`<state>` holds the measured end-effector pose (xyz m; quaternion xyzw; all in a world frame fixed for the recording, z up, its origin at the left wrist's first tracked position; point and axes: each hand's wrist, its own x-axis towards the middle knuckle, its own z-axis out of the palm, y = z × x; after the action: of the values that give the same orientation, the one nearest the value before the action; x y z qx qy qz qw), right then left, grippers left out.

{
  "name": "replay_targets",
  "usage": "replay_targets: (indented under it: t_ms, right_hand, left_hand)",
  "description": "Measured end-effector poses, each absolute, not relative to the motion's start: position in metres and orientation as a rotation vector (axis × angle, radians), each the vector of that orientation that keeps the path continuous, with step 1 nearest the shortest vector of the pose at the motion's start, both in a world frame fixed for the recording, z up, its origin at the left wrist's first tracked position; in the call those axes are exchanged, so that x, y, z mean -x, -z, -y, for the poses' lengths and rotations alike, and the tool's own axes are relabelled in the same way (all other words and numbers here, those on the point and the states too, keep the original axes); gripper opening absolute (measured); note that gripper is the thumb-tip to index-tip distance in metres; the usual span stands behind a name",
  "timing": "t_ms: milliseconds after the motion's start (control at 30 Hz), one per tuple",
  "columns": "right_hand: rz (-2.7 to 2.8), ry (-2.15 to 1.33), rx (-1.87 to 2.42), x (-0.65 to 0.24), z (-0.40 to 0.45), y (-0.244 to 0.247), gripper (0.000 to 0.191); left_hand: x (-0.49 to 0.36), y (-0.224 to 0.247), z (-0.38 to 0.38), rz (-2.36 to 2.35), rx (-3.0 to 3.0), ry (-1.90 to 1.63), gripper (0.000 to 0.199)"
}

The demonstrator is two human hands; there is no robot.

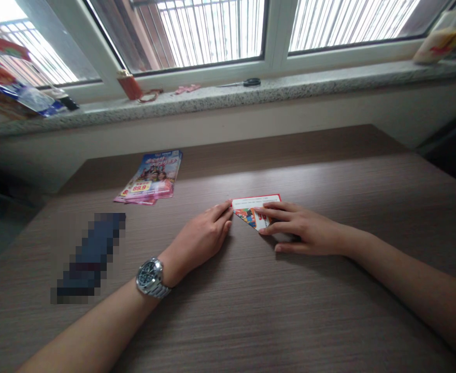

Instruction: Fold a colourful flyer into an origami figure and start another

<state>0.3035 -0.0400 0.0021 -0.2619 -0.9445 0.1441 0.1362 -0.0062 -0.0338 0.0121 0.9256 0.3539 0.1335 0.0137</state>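
A folded paper flyer (256, 201) lies on the brown table, with a white printed band and red edge along its top and a colourful triangular flap below. My left hand (200, 235), with a silver watch (150, 277) at its wrist, has its fingers close together, their tips pressed at the flyer's left corner. Over the right part of the flyer rests my right hand (303, 228). Its fingers are spread and stretched out, some on the colourful flap, the thumb on the table below. The right hand covers part of the flap.
A stack of flyers (152, 176) lies at the table's back left. A dark, pixelated object (91, 254) is left of my left forearm. The stone windowsill (290, 85) bears scissors (247, 83), a red-brown item (130, 85), pink scraps (188, 89) and several packages (14, 85).
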Motion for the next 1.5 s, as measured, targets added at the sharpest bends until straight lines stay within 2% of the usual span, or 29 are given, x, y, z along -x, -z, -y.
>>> replay_targets:
  t_ms: [233,367,667,833,1100,1500]
  right_hand:
    - [2.703,-0.462,0.738,-0.303,0.038,0.0,0.045]
    - [2.713,-0.474,0.727,-0.302,0.038,-0.002,0.042]
    - [2.626,-0.541,0.732,-0.304,0.039,-0.001,0.044]
    - [2.465,-0.555,0.788,-0.302,0.038,0.003,0.033]
    - [2.316,-0.309,1.013,-0.283,0.044,0.001,0.003]
    - [2.207,-0.438,1.151,-0.274,0.041,0.004,0.012]
  left_hand:
    - [-0.005,-0.019,0.043,-0.812,-2.903,-0.307,0.052]
    - [-0.009,-0.017,0.046,-0.849,-2.858,-0.2,0.051]
    - [-0.014,-0.021,0.047,-0.888,-2.857,-0.204,0.049]
    - [-0.015,-0.022,0.049,-0.871,-2.886,-0.182,0.052]
    - [-0.015,-0.021,0.049,-0.875,-2.905,-0.153,0.054]
    - [-0.017,-0.023,0.051,-0.843,-2.901,-0.149,0.059]
